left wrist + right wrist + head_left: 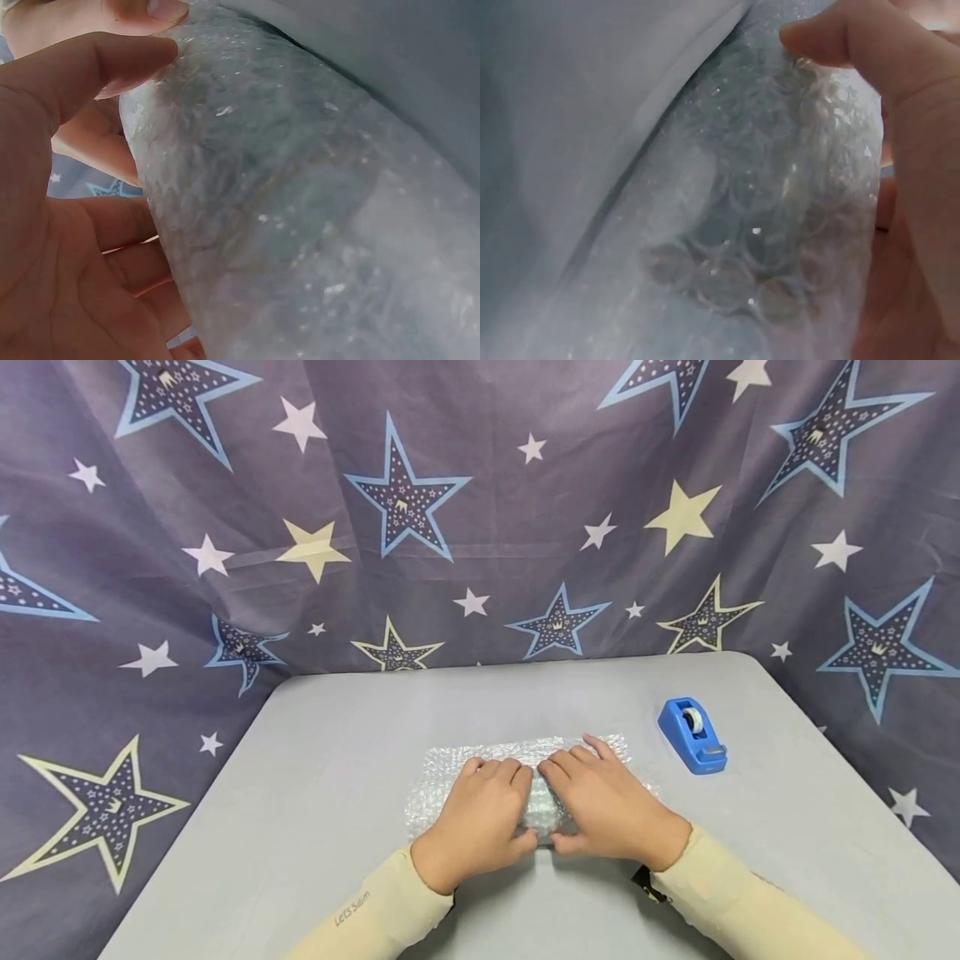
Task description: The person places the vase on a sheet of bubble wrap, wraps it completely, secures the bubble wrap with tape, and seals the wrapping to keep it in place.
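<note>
A length of clear bubble wrap (442,777) is on the table, rolled into a bundle under both hands in the head view. Something greenish inside shows faintly through the layers in the right wrist view; its kind cannot be told. My left hand (480,817) grips the bundle from its left half, thumb on the near side and fingers over the far side. Close beside it, my right hand (609,806) grips the right half in the same way. Both thumbs point inward. In the left wrist view the wrap (300,202) fills most of the picture.
A blue tape dispenser (692,735) with a roll of tape stands on the grey table (337,777), right of and beyond the bundle. Behind the table hangs a dark curtain (495,510) printed with stars.
</note>
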`<state>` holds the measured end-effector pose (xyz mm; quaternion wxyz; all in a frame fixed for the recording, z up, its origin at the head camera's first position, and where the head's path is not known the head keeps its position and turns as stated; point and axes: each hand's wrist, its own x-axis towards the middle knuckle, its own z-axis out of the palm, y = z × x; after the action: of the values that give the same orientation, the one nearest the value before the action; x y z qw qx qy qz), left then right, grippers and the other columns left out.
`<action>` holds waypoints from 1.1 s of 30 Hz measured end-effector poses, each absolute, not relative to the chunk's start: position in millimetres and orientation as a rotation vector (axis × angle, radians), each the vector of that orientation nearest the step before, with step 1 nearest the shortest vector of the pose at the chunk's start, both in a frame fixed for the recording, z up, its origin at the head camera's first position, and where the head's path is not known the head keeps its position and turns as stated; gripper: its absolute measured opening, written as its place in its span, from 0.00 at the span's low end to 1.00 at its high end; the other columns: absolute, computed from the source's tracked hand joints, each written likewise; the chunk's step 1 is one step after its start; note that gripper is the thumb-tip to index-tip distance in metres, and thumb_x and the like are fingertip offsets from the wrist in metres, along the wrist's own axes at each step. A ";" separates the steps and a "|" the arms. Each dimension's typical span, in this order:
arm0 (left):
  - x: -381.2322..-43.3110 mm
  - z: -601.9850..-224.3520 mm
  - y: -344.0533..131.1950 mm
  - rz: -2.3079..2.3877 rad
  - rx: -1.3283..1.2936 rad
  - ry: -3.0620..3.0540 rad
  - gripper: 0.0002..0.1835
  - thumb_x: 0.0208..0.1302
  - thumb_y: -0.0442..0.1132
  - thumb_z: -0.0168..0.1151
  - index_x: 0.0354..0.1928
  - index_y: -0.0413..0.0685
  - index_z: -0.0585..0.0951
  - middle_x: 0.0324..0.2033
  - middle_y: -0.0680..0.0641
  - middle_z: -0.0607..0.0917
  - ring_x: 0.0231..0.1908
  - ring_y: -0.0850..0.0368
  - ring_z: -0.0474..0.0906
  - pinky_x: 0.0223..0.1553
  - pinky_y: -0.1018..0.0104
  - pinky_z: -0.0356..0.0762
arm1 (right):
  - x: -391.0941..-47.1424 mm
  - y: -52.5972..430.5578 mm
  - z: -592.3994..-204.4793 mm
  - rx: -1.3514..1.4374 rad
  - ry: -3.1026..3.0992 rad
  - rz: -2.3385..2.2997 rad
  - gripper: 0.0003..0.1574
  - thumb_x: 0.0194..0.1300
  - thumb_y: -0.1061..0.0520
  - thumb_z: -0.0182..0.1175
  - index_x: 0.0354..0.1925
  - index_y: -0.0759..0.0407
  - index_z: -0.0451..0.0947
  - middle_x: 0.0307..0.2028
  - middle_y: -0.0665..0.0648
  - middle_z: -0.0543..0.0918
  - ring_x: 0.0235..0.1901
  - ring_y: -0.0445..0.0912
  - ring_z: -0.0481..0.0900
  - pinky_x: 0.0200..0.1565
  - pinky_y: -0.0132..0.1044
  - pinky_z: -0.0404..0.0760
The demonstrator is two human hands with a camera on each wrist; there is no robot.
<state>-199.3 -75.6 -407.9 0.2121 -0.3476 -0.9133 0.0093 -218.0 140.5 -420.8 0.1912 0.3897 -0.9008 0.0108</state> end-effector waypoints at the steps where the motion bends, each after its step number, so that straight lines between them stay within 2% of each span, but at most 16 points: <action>1: -199.6 -408.2 -75.7 0.023 -0.962 -2.537 0.31 0.48 0.59 0.71 0.50 0.46 0.82 0.41 0.52 0.84 0.40 0.55 0.82 0.46 0.55 0.73 | -217.8 140.2 -421.3 1.093 -2.533 0.016 0.56 0.44 0.28 0.71 0.63 0.60 0.76 0.54 0.56 0.83 0.56 0.54 0.80 0.68 0.65 0.65; 7: -200.7 -410.9 -76.4 0.015 -0.944 -2.538 0.34 0.48 0.60 0.69 0.53 0.44 0.82 0.43 0.52 0.84 0.41 0.55 0.82 0.46 0.54 0.72 | -216.4 137.9 -424.2 1.068 -2.550 -0.023 0.62 0.40 0.28 0.73 0.66 0.62 0.73 0.56 0.58 0.82 0.57 0.56 0.79 0.69 0.66 0.63; 19: -202.3 -414.9 -75.5 0.014 -0.936 -2.540 0.33 0.53 0.59 0.65 0.54 0.43 0.80 0.42 0.51 0.83 0.42 0.54 0.81 0.45 0.55 0.72 | -218.9 135.7 -430.4 1.018 -2.536 0.001 0.64 0.35 0.32 0.78 0.65 0.63 0.72 0.55 0.58 0.81 0.58 0.56 0.79 0.67 0.68 0.65; 33: -202.3 -415.5 -74.8 0.023 -0.922 -2.582 0.37 0.54 0.59 0.65 0.60 0.41 0.79 0.46 0.50 0.84 0.46 0.53 0.82 0.49 0.53 0.72 | -219.9 135.1 -432.6 0.999 -2.547 0.035 0.62 0.38 0.30 0.76 0.65 0.61 0.73 0.55 0.58 0.82 0.57 0.56 0.79 0.67 0.68 0.66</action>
<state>-202.3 -74.8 -415.5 0.1986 -0.3296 -0.9230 0.0081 -219.9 135.1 -432.6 0.2012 0.3577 -0.9118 0.0125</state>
